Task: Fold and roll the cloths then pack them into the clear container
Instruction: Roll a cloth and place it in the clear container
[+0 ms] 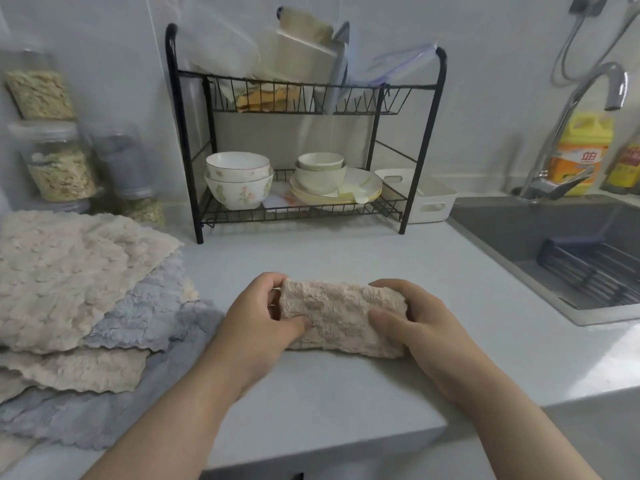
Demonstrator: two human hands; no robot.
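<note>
The grey tabletop (346, 251) fills most of the view. A dark sink (512, 233) is set into it on the right. A black rack (423, 140) stands at the back by the wall. On the left lies a pile (76, 282) of flat cloths, some beige and some blue-grey, one on top of the other.

In the middle, near the front edge, a beige roll (339, 317) lies sideways on the tabletop. The left grip (256, 323) is curled round its left end, with the fingers over the top and the thumb pressed on the front. The right grip (422, 323) wraps the right end the same way.

Bowls (239, 185) sit on the low shelf of the rack. Behind the sink stand two small things: a yellow bottle (581, 150) and a tap (581, 95).
</note>
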